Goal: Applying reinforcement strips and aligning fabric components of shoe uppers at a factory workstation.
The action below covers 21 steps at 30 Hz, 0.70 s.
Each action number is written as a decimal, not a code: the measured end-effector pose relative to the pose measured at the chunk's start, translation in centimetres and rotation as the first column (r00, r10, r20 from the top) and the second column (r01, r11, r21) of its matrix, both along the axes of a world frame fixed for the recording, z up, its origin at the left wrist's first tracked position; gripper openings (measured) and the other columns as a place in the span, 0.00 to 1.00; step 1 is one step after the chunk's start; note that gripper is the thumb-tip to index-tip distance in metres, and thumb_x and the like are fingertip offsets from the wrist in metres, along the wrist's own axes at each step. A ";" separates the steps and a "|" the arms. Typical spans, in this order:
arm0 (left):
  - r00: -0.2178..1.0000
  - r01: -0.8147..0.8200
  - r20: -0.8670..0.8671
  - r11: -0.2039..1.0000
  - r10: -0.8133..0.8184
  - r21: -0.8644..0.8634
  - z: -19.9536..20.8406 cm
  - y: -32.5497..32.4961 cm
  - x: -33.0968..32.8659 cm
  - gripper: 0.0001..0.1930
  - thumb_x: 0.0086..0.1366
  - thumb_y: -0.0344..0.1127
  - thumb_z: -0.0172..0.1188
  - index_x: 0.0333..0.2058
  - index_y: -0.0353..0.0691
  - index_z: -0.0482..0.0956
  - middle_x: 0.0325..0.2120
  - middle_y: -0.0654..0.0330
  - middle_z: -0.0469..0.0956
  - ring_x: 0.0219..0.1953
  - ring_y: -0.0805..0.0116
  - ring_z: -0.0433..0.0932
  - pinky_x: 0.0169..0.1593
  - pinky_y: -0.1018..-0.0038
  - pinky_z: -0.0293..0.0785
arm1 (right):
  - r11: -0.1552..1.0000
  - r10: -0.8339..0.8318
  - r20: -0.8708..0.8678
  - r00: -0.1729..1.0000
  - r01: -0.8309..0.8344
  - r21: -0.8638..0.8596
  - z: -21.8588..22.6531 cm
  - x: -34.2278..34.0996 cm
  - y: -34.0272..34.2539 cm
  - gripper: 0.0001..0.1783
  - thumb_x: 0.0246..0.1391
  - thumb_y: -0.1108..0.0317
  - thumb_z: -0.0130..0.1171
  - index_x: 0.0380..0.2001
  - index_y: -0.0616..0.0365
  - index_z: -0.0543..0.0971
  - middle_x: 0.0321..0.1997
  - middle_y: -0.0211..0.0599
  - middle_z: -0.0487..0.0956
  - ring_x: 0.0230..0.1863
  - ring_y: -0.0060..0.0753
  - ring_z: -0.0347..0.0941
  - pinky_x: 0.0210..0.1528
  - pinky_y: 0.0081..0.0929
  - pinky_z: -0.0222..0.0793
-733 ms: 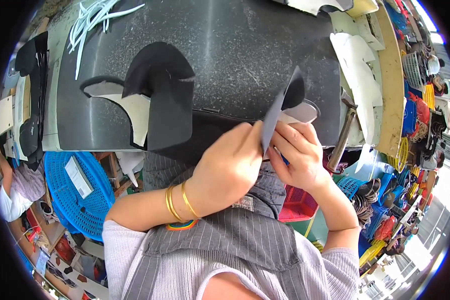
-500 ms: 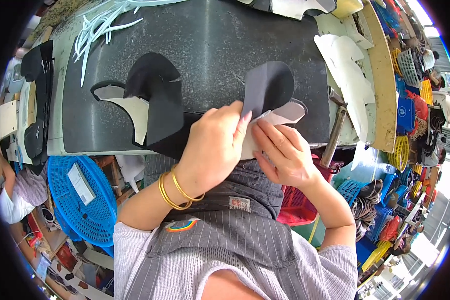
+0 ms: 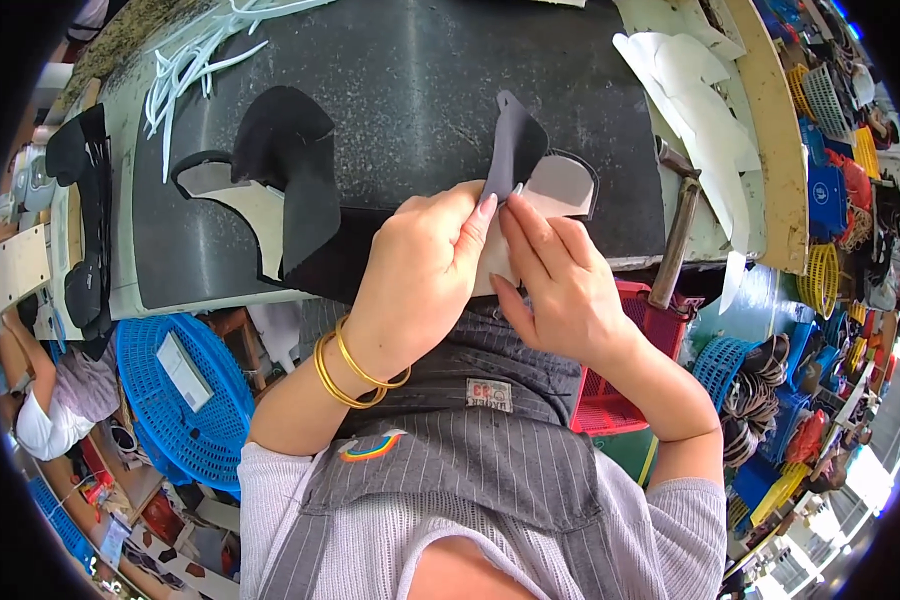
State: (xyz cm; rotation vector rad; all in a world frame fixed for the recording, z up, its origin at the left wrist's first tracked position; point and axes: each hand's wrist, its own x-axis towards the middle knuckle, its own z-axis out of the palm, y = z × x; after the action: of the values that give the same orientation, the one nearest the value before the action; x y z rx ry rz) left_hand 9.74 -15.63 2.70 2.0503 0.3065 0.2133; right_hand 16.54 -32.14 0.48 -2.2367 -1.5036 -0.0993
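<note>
A black shoe upper piece (image 3: 515,140) with a pale lining is bent upward at the near edge of the black work board. My left hand (image 3: 425,255) pinches its fold, thumb on the near side. My right hand (image 3: 565,275) holds the same piece, its fingertips pressed at the fold beside my left thumb. The part beyond my right fingers shows a grey and cream underside (image 3: 562,183). To the left, a dark curved portion (image 3: 310,205) with cream lining lies on the board; my left hand partly hides how it joins the held part.
A hammer (image 3: 678,235) lies at the board's right edge beside white cut sheets (image 3: 682,90). Pale blue strips (image 3: 195,65) lie far left. More black pieces (image 3: 80,220) hang at the left. Blue baskets (image 3: 185,400) and a red crate (image 3: 610,400) stand below the table.
The raised flap has narrowed and turned edge-on as my fingers work along the fold. The grey-cream underside at right shows more fully. Both hands stay on the piece.
</note>
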 end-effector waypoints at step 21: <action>0.929 0.070 0.182 0.636 -0.322 0.768 -4.2 -2.3 -2.0 0.21 0.53 0.30 0.57 0.47 0.29 0.78 0.52 0.48 0.75 0.46 0.61 0.70 0.45 0.64 0.66 | 0.907 -0.369 -0.848 0.380 0.345 -0.240 3.8 8.3 2.7 0.15 0.58 0.61 0.61 0.32 0.67 0.79 0.27 0.26 0.77 0.31 0.11 0.67 0.33 0.15 0.64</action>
State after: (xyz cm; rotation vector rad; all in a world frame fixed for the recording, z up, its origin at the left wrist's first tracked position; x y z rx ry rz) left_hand 7.73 -17.90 -1.53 2.8073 -0.2732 0.5972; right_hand 24.86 -29.43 4.26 -2.0067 -0.4087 0.8535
